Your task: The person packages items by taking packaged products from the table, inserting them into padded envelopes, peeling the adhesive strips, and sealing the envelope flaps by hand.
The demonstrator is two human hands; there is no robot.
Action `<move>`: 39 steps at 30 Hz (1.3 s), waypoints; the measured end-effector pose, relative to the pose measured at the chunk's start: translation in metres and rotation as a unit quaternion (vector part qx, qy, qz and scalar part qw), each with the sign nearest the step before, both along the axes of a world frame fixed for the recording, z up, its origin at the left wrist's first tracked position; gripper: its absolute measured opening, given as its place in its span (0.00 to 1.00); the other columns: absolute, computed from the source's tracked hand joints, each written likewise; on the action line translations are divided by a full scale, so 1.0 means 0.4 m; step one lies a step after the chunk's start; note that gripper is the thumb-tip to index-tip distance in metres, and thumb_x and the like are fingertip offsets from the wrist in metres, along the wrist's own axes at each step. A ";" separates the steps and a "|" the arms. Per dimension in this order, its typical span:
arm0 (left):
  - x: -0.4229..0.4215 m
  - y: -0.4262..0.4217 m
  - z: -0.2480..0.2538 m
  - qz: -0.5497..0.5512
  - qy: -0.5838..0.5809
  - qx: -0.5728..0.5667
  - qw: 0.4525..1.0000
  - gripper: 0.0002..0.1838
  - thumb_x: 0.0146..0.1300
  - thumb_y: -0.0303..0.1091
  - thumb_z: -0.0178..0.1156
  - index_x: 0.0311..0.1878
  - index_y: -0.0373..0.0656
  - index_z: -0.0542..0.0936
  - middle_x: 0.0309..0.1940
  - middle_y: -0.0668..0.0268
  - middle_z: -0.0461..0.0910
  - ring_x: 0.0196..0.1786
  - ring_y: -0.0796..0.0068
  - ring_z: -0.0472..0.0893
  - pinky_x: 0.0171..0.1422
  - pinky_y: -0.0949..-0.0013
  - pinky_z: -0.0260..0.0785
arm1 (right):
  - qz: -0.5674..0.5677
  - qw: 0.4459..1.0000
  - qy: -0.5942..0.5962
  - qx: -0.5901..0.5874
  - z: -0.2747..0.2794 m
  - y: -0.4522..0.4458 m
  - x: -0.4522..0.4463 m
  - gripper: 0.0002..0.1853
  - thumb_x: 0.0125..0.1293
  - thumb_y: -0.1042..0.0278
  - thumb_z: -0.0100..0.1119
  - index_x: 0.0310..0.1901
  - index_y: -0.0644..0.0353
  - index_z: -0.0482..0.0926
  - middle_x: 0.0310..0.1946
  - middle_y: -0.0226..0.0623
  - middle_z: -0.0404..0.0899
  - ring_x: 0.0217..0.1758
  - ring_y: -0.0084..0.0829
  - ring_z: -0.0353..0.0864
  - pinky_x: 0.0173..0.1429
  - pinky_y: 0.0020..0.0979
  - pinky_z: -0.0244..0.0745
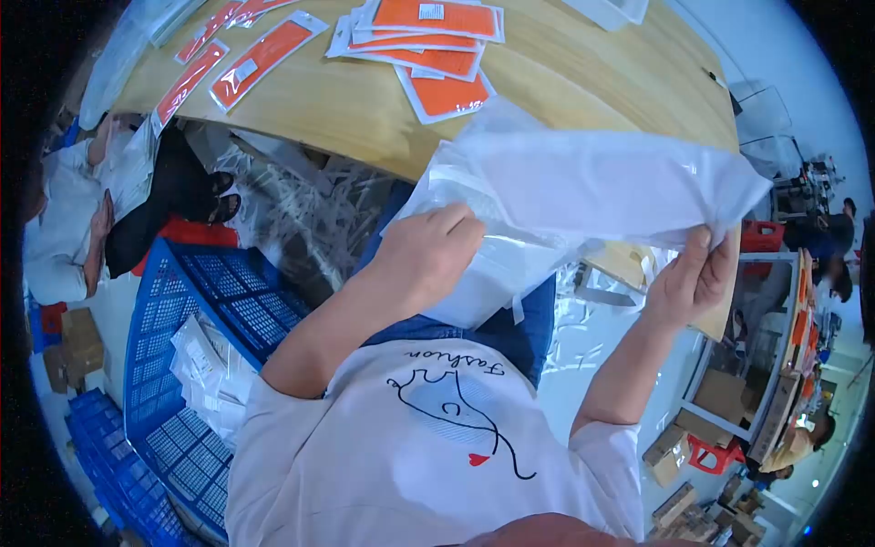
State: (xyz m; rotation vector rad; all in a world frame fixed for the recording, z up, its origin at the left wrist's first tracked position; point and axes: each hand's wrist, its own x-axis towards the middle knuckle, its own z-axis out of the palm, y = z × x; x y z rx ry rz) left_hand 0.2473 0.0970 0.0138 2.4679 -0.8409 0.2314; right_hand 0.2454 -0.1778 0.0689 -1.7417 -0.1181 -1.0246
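Observation:
A large translucent white plastic bag stretches between my two hands, just in front of the table edge. My left hand is closed in a fist on the bag's near left part. At its far right corner, my right hand pinches the gathered plastic between thumb and fingers. The lower part of the bag hangs over my lap. Beyond it, a stack of flat orange packets in clear sleeves lies on the table, its lowest packet close to the bag.
More orange packets lie on the wooden table at the left. A white tray sits at its far edge. A blue crate with white packets stands at my left. A seated person is beyond it. Shelving stands at right.

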 end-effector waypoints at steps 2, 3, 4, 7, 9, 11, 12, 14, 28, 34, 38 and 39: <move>-0.023 0.008 0.003 -0.003 -0.005 -0.052 0.999 0.11 0.53 0.25 0.60 0.41 0.41 0.77 0.41 0.63 0.77 0.37 0.67 0.77 0.41 0.73 0.70 | 0.045 0.997 0.033 -0.052 -0.003 -0.021 -0.009 0.15 0.68 0.75 0.52 0.55 0.70 0.72 0.46 0.40 0.78 0.45 0.22 0.74 0.53 0.23 0.68; -0.033 0.011 0.010 -0.002 0.001 -0.051 0.999 0.11 0.53 0.25 0.60 0.41 0.41 0.77 0.41 0.63 0.77 0.37 0.67 0.77 0.41 0.73 0.70 | 0.047 0.997 0.039 -0.051 -0.003 -0.025 -0.016 0.15 0.68 0.75 0.52 0.55 0.70 0.72 0.46 0.40 0.78 0.45 0.22 0.74 0.53 0.23 0.68; -0.044 0.014 0.019 0.005 -0.040 -0.076 0.996 0.11 0.53 0.26 0.60 0.41 0.40 0.77 0.42 0.63 0.77 0.38 0.67 0.77 0.41 0.73 0.69 | 0.060 0.996 0.047 -0.050 -0.002 -0.029 -0.027 0.15 0.68 0.75 0.52 0.54 0.70 0.73 0.46 0.41 0.79 0.45 0.23 0.74 0.53 0.23 0.68; -0.068 0.019 0.047 0.027 -0.166 -0.149 0.974 0.10 0.53 0.27 0.61 0.40 0.39 0.77 0.43 0.64 0.78 0.39 0.68 0.77 0.43 0.73 0.69 | 0.102 0.992 0.065 -0.044 0.010 -0.031 -0.059 0.14 0.67 0.76 0.53 0.53 0.70 0.74 0.46 0.42 0.79 0.44 0.24 0.75 0.53 0.24 0.69; -0.061 0.040 0.050 0.029 -0.079 -0.208 0.974 0.10 0.53 0.28 0.61 0.40 0.39 0.78 0.42 0.64 0.78 0.39 0.70 0.76 0.43 0.74 0.68 | 0.104 0.992 0.058 -0.051 0.024 -0.021 -0.076 0.14 0.66 0.76 0.53 0.53 0.70 0.74 0.45 0.42 0.79 0.43 0.24 0.75 0.52 0.24 0.69; -0.051 0.064 0.050 0.038 0.094 -0.324 0.941 0.09 0.55 0.28 0.61 0.40 0.38 0.78 0.42 0.64 0.79 0.39 0.73 0.76 0.43 0.76 0.67 | 0.110 0.991 0.041 -0.069 0.049 -0.010 -0.095 0.15 0.64 0.78 0.55 0.53 0.70 0.74 0.44 0.42 0.79 0.42 0.24 0.75 0.50 0.23 0.69; -0.053 0.073 0.057 0.043 0.177 -0.378 0.908 0.09 0.56 0.29 0.61 0.40 0.37 0.78 0.42 0.65 0.79 0.39 0.75 0.76 0.43 0.76 0.67 | 0.115 0.990 0.030 -0.079 0.065 -0.001 -0.101 0.15 0.64 0.78 0.55 0.53 0.70 0.74 0.43 0.42 0.80 0.41 0.24 0.75 0.49 0.23 0.69; -0.058 0.082 0.092 -0.024 0.370 -0.384 0.846 0.09 0.63 0.30 0.55 0.42 0.35 0.79 0.38 0.67 0.80 0.38 0.80 0.73 0.43 0.78 0.64 | 0.134 0.986 0.035 -0.091 0.093 0.022 -0.104 0.15 0.62 0.79 0.56 0.52 0.70 0.75 0.42 0.42 0.80 0.39 0.24 0.75 0.47 0.23 0.68; -0.109 -0.031 0.067 0.007 0.401 -0.482 0.779 0.14 0.69 0.33 0.47 0.46 0.34 0.79 0.31 0.68 0.79 0.34 0.82 0.71 0.40 0.82 0.62 | 0.133 0.937 0.131 -0.294 0.212 0.049 -0.169 0.12 0.51 0.84 0.57 0.39 0.67 0.81 0.34 0.40 0.79 0.29 0.27 0.70 0.34 0.22 0.63; -0.101 -0.039 0.036 0.016 0.439 -0.520 0.732 0.13 0.69 0.36 0.51 0.40 0.36 0.80 0.28 0.70 0.78 0.32 0.84 0.70 0.38 0.83 0.62 | 0.236 0.821 0.374 -0.360 0.157 0.106 -0.160 0.12 0.53 0.81 0.59 0.41 0.67 0.80 0.35 0.41 0.78 0.35 0.35 0.74 0.42 0.29 0.68; -0.082 -0.043 -0.014 0.033 0.469 -0.557 0.684 0.13 0.67 0.37 0.54 0.41 0.36 0.81 0.26 0.72 0.77 0.29 0.85 0.68 0.35 0.83 0.61 | 0.182 0.804 0.250 -0.508 0.083 0.136 -0.145 0.13 0.53 0.79 0.61 0.42 0.66 0.80 0.37 0.41 0.79 0.38 0.37 0.75 0.45 0.32 0.70; -0.077 -0.046 -0.014 0.030 0.465 -0.569 0.678 0.13 0.67 0.38 0.54 0.40 0.36 0.81 0.26 0.72 0.77 0.30 0.85 0.68 0.36 0.83 0.61 | 0.149 0.831 0.215 -0.490 0.077 0.148 -0.141 0.13 0.53 0.78 0.61 0.43 0.66 0.80 0.37 0.40 0.79 0.39 0.38 0.75 0.46 0.32 0.70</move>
